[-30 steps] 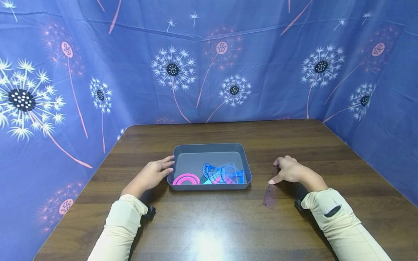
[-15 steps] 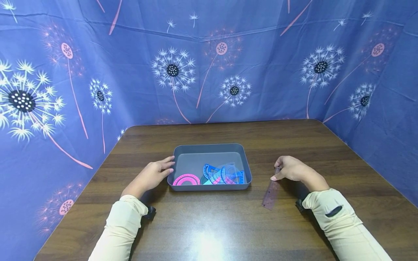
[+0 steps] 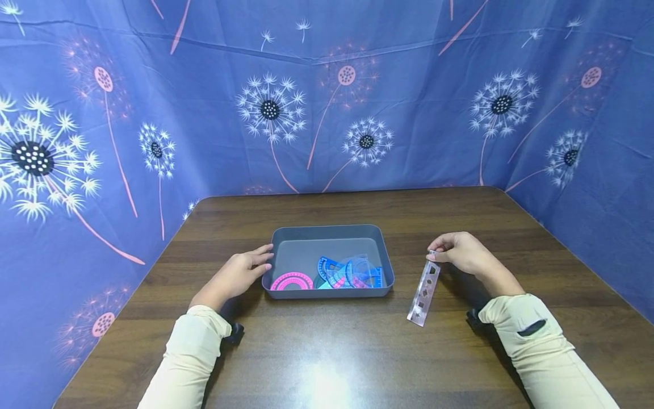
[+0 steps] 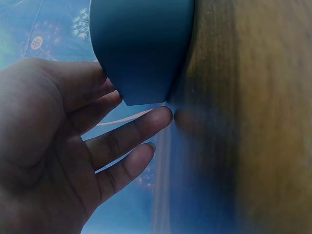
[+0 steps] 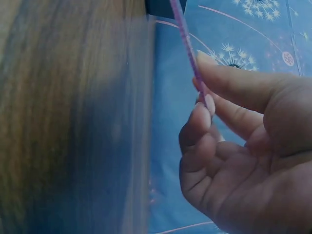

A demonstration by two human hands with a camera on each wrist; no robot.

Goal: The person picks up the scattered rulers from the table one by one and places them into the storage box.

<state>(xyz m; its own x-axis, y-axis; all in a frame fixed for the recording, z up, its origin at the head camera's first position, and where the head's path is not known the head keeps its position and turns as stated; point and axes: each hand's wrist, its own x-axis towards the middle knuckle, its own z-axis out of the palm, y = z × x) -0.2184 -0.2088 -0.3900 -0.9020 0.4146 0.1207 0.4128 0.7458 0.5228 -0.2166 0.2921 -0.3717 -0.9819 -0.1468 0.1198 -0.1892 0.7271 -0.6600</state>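
My right hand (image 3: 462, 253) pinches the far end of a clear purple ruler (image 3: 424, 293) between thumb and fingers, to the right of the tray. Cut-out shapes run along the ruler; in the right wrist view the ruler (image 5: 184, 39) appears edge-on, off the table. Beside the grey tray (image 3: 327, 293), my left hand (image 3: 235, 278) has its fingers stretched out, the tips at the tray's left wall. The left wrist view has the fingers (image 4: 131, 136) loosely spread at the tray's corner (image 4: 144, 58). Inside the tray lie a pink protractor (image 3: 292, 280) and overlapping blue and clear drawing tools (image 3: 349, 272).
Everything stands on a brown wooden table (image 3: 286, 346). A blue curtain (image 3: 317, 113) with dandelion prints hangs behind it and along both sides. The tray's raised walls surround the drawing tools.
My right hand has risen a little, lifting and tilting the ruler so that its face and cut-outs now show. The left hand and the tray have stayed put.
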